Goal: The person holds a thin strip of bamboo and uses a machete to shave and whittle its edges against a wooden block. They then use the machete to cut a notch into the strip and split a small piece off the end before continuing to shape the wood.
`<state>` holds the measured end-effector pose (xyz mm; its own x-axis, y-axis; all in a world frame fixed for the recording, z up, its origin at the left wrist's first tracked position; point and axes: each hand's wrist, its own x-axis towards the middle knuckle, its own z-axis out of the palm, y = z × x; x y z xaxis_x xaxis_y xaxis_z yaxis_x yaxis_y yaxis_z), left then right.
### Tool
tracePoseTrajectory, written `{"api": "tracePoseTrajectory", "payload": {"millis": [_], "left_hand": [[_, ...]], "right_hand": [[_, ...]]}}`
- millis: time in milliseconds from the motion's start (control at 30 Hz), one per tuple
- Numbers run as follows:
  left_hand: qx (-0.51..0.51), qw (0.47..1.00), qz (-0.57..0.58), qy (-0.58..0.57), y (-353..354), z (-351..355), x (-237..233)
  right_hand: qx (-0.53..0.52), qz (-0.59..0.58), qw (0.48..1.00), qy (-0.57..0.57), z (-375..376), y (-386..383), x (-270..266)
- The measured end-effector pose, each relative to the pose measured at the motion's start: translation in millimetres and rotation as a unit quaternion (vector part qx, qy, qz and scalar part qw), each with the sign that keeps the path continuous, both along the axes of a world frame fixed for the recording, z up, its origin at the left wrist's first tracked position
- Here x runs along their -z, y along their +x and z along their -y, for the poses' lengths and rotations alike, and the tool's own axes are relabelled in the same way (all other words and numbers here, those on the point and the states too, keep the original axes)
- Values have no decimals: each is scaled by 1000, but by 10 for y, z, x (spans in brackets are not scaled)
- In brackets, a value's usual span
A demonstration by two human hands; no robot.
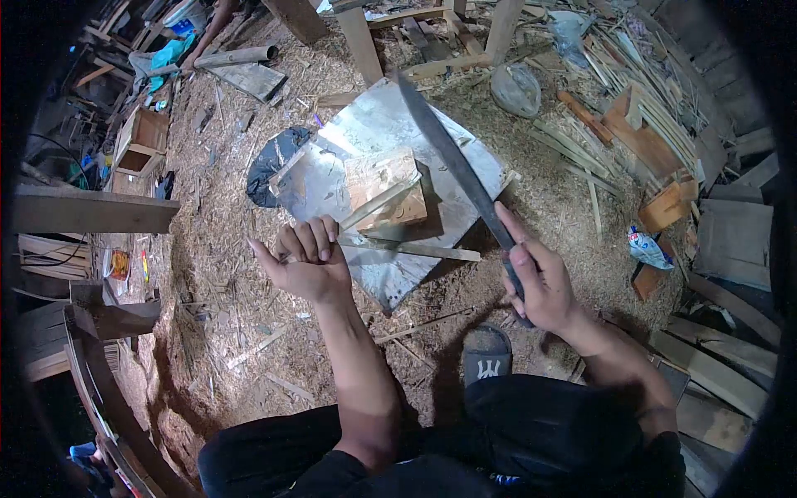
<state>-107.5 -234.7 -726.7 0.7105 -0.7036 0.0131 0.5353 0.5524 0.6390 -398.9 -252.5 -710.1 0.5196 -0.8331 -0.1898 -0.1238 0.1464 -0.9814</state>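
My right hand is wrapped around the handle of a long, dark-bladed machete. Its blade slants up and left, raised over the right side of a pale metal sheet. The fingers of my left hand are curled, palm up, with the thumb sticking out to the left. From that hand a thin wooden strip runs up and right, across a squarish wood block on the sheet. Another strip lies near the sheet's lower edge. The machete and the strip are apart.
Shavings cover the ground. A black plastic bag lies left of the sheet, a clear bag beyond it. Wood strips and boards are piled at right. A wooden beam juts in from the left. Another person's arm shows at top left.
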Motion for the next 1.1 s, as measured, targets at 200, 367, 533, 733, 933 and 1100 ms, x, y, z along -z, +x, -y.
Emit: {"api": "tracePoseTrajectory", "payload": {"millis": [200, 367, 533, 733, 933, 1100], "left_hand": [[77, 975, 124, -167, -35, -12, 97], [106, 947, 251, -168, -4, -30, 128], [52, 980, 192, -1, 100, -117, 131], [-125, 983, -83, 106, 139, -188, -69], [-65, 994, -60, -62, 156, -173, 31], [-5, 983, 43, -178, 292, -270, 294]], "right_hand": [[-37, -97, 993, -60, 50, 166, 152], [-36, -89, 991, -93, 90, 251, 197], [-51, -120, 989, -75, 103, 279, 160], [-55, -127, 985, -105, 92, 320, 190], [-23, -104, 991, -77, 101, 354, 109], [-28, -97, 988, -114, 154, 419, 167]]}}
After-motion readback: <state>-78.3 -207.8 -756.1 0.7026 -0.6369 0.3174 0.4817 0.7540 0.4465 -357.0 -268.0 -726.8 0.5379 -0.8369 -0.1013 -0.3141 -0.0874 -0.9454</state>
